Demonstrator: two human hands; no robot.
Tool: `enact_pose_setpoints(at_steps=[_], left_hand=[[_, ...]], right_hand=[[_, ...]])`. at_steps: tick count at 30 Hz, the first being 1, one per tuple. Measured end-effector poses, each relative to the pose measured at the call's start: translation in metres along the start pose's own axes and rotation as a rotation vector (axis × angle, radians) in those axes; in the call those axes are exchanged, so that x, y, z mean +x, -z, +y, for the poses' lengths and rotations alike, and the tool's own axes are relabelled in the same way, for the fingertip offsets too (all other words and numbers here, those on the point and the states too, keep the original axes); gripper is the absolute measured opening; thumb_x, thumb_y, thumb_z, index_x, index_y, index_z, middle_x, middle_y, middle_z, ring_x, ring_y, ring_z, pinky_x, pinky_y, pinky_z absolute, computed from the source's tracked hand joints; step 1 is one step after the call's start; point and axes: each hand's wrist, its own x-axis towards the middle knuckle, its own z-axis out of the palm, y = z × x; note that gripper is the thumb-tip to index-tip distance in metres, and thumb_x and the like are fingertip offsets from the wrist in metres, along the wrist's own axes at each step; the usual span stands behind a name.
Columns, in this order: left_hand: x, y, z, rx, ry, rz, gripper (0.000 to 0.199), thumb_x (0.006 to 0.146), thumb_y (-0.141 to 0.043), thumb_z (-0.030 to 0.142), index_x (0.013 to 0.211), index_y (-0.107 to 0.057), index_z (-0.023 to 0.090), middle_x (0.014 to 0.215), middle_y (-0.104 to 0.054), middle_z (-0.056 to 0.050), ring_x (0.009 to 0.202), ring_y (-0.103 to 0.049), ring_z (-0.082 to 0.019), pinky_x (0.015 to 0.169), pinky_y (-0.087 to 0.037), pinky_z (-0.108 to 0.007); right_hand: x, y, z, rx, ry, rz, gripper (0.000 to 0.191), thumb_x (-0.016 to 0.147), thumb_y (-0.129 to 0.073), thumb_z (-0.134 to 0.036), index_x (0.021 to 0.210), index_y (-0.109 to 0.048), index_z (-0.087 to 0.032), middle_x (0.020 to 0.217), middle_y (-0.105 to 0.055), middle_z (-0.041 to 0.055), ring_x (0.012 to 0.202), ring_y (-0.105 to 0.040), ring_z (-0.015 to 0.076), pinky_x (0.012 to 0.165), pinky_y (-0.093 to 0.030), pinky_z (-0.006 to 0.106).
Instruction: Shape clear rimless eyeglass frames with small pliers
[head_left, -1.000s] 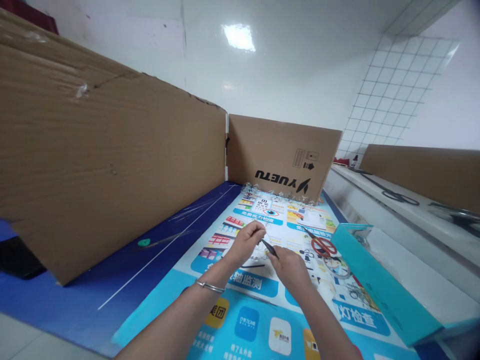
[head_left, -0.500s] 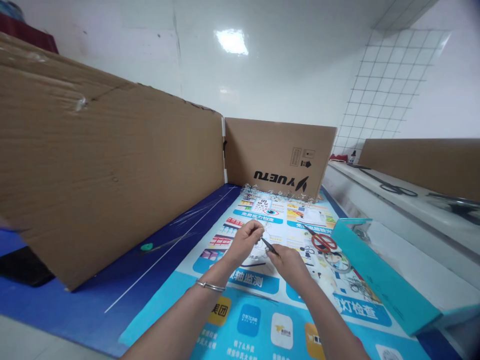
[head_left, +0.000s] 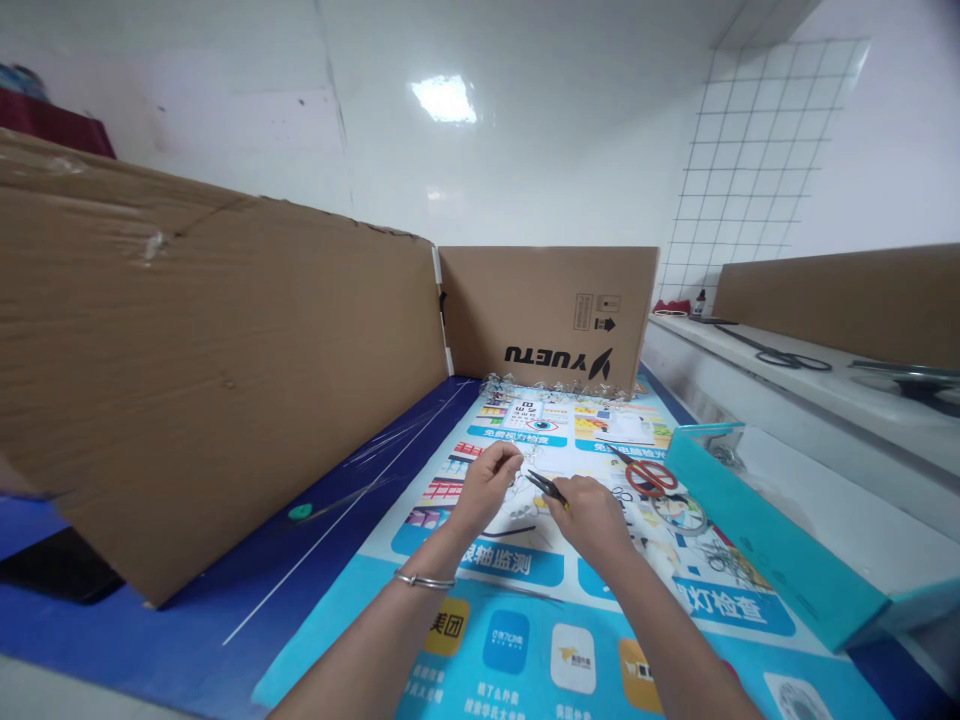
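My left hand (head_left: 489,482) is closed, thumb and fingertips pinched on a thin, pale wire (head_left: 517,492) whose loops are faint against the printed sheet. Most of what lies inside the fingers is hidden. In my right hand (head_left: 594,515) is a pair of small dark pliers (head_left: 547,486) with some yellow on the grips. Their jaws point at the left fingertips, slightly parted and a short gap away from them. Right of this hand, red-handled scissors (head_left: 651,478) lie on the sheet, with a round coil of clear line (head_left: 679,513) just below them.
A printed blue and white sheet (head_left: 517,590) covers the table. Tangled wire pieces (head_left: 559,388) line the far cardboard panel (head_left: 547,300); another panel (head_left: 225,380) stands left. At right is an open teal box (head_left: 780,540). A green object (head_left: 300,512) lies left.
The pliers have drawn back to the right from the left fingertips, and their jaws have parted. My left hand keeps its pinch. The camera view has shifted slightly.
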Motion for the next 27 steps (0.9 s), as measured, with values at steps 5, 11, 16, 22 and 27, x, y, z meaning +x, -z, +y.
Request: enact_pose_setpoints(at_steps=[5, 11, 16, 22, 27], left_hand=[[-0.002, -0.003, 0.0032, 0.093, -0.063, -0.009, 0.017, 0.081, -0.043, 0.028, 0.075, -0.052, 0.016, 0.069, -0.049, 0.0, 0.061, -0.043, -0.01, 0.058, -0.036, -0.021], [-0.0027, -0.007, 0.0013, 0.155, -0.116, -0.007, 0.015, 0.082, -0.043, 0.026, 0.075, -0.052, 0.016, 0.071, -0.05, -0.001, 0.066, -0.044, -0.011, 0.062, -0.036, -0.022], [-0.003, -0.0084, -0.0001, 0.19, -0.137, -0.025, 0.013, 0.082, -0.044, 0.024, 0.076, -0.053, 0.016, 0.073, -0.052, -0.001, 0.068, -0.046, -0.012, 0.064, -0.036, -0.022], [-0.0019, -0.0083, -0.0009, 0.226, -0.171, -0.067, 0.012, 0.081, -0.045, 0.022, 0.075, -0.054, 0.016, 0.074, -0.053, -0.002, 0.069, -0.047, -0.012, 0.066, -0.037, -0.023], [-0.0021, -0.0092, -0.0009, 0.247, -0.184, -0.081, 0.012, 0.081, -0.045, 0.022, 0.075, -0.053, 0.016, 0.074, -0.053, -0.002, 0.07, -0.047, -0.012, 0.066, -0.037, -0.023]], right_hand=[[-0.0011, -0.0001, 0.0004, -0.006, 0.019, -0.006, 0.027, 0.084, -0.04, -0.042, 0.091, -0.059, -0.024, 0.081, -0.06, 0.0038, 0.08, -0.052, 0.017, 0.068, -0.031, 0.026], [-0.0018, -0.0016, 0.002, -0.038, -0.007, -0.051, 0.028, 0.084, -0.039, -0.043, 0.089, -0.058, -0.023, 0.082, -0.06, 0.0036, 0.082, -0.051, 0.0173, 0.068, -0.031, 0.026], [-0.0026, -0.0027, 0.0046, -0.054, -0.014, -0.042, 0.027, 0.083, -0.04, -0.043, 0.087, -0.058, -0.024, 0.081, -0.06, 0.003, 0.08, -0.052, 0.018, 0.065, -0.032, 0.026], [-0.0029, -0.0039, 0.0063, -0.048, -0.013, -0.07, 0.028, 0.083, -0.039, -0.045, 0.087, -0.058, -0.025, 0.081, -0.06, 0.0027, 0.077, -0.053, 0.018, 0.062, -0.032, 0.026], [-0.0033, -0.0018, 0.005, -0.047, -0.033, -0.123, 0.03, 0.083, -0.036, -0.045, 0.089, -0.057, -0.024, 0.084, -0.06, 0.0039, 0.08, -0.053, 0.0181, 0.064, -0.032, 0.026]])
